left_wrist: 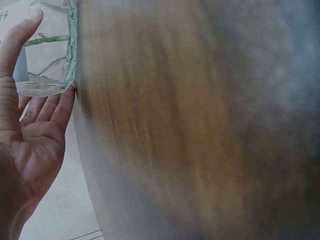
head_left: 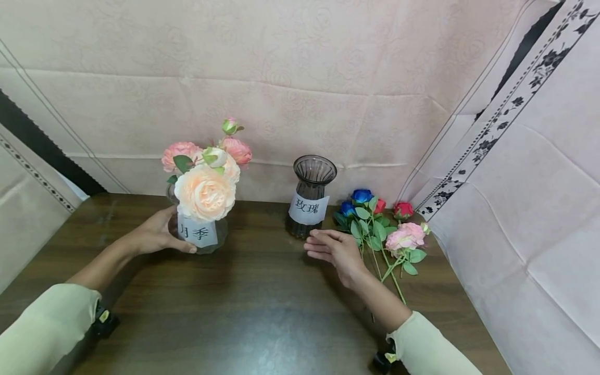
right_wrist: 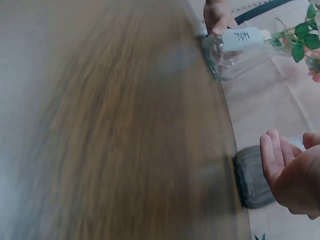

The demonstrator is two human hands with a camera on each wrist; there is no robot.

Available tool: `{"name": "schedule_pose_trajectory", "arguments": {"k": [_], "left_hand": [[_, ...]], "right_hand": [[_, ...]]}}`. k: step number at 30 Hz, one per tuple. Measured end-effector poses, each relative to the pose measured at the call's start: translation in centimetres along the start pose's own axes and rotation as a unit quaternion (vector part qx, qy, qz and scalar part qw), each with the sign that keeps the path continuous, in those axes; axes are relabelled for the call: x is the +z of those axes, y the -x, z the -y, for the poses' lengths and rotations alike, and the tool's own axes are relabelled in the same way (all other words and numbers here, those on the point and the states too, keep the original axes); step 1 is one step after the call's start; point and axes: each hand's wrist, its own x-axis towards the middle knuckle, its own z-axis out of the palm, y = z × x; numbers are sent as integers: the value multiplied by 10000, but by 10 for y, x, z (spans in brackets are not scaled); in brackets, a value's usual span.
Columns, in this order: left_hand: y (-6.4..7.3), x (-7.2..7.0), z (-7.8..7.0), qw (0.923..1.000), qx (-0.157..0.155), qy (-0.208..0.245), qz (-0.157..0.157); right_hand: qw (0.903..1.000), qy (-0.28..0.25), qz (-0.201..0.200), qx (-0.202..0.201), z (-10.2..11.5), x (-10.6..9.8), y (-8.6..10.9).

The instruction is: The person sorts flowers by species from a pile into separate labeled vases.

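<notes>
My left hand [head_left: 157, 233] grips a clear glass vase [head_left: 221, 235] low on its side, thumb across the front beside a white paper label [head_left: 200, 233]. In the left wrist view the hand's fingers [left_wrist: 61, 107] reach behind the glass vase [left_wrist: 50, 89], with green stems inside. Peach and pink flowers [head_left: 204, 191] fill its top. My right hand [head_left: 341, 256] hovers with loosely straight fingers, fingertips just in front of the base of a dark grey glass vase [head_left: 304, 186], which holds no flowers. That grey vase [right_wrist: 248, 175] is partly behind the hand in the right wrist view.
Blue roses [head_left: 362, 196], red roses [head_left: 403, 210] and a pink flower [head_left: 405, 237] lie on the right of the brown wooden table [head_left: 253, 297], their stems pointing toward me. A pale patterned cloth [head_left: 281, 120] hangs right behind the vases. More cloth [head_left: 534, 219] borders the right side.
</notes>
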Motion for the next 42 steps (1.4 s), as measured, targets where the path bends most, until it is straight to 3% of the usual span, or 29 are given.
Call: {"name": "schedule_pose_trajectory", "arguments": {"k": [24,42], "left_hand": [[0,0,0,9999,-114,-124,-9],[0,1,0,9999,-89,-67,-23]], "right_hand": [[9988,-144,-453,115,6,-79,19],[9979,-210,-605,-81,4,-129,40]]}}
